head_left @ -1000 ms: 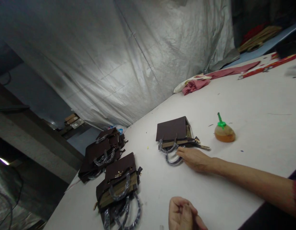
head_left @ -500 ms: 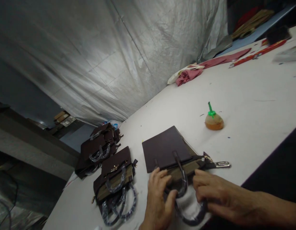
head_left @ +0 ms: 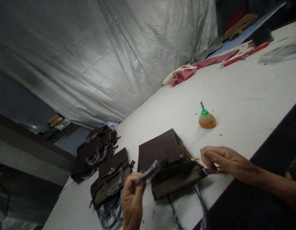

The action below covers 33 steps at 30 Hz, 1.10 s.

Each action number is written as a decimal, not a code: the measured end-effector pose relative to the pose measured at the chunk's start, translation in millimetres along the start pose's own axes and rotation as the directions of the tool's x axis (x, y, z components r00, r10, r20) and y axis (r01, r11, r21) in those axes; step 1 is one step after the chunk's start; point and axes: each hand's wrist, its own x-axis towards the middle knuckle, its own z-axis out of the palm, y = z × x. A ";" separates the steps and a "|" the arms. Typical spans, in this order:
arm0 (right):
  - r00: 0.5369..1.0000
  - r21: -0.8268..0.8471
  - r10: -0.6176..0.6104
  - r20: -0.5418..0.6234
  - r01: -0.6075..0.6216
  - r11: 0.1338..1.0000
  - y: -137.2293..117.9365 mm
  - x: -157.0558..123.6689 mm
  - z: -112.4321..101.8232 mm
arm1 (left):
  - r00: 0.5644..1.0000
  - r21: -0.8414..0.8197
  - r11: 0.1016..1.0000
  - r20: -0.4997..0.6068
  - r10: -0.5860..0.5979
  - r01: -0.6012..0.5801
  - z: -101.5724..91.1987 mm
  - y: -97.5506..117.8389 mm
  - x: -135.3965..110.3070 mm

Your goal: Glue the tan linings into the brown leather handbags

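A dark brown handbag [head_left: 159, 150] lies on the white table with its mouth towards me, spread wide enough to show an olive-brown inside. My left hand [head_left: 133, 199] is closed around one plastic-wrapped handle [head_left: 150, 172] and holds it up off the table. The other handle [head_left: 201, 199] hangs down at the near side. My right hand [head_left: 222, 161] is at the bag's right end, fingers curled closed over the dark strap tab [head_left: 210, 171] with a metal piece. The fingertips partly hide that tab.
Left of it lies another brown handbag [head_left: 107, 179] with wrapped handles, and several more bags [head_left: 90, 153] are piled behind. A squat bottle [head_left: 207, 120] with a green spout stands to the right. Pink cloth [head_left: 183, 76] and a red tool [head_left: 246, 55] lie farther back, beside a silver sheet [head_left: 109, 57].
My left hand has raised one handle and moved left, and the bag's mouth has spread wider. My right hand has left the other handle and moved up to the strap tab.
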 end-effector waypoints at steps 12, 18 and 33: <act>0.971 -0.208 -0.185 0.151 0.214 0.954 -37.3 51.2 7.0 | 0.983 -0.003 0.999 -0.181 -0.040 0.040 -4.1 77.4 101.3; 0.999 -0.210 -0.036 0.030 0.042 0.977 -15.8 53.1 29.9 | 0.974 -0.127 0.984 -0.173 -0.144 0.123 4.5 75.1 94.3; 0.859 0.783 0.353 0.370 -0.493 0.378 -57.7 98.5 53.7 | 0.836 0.412 0.895 -0.421 0.352 -0.170 25.7 42.9 49.5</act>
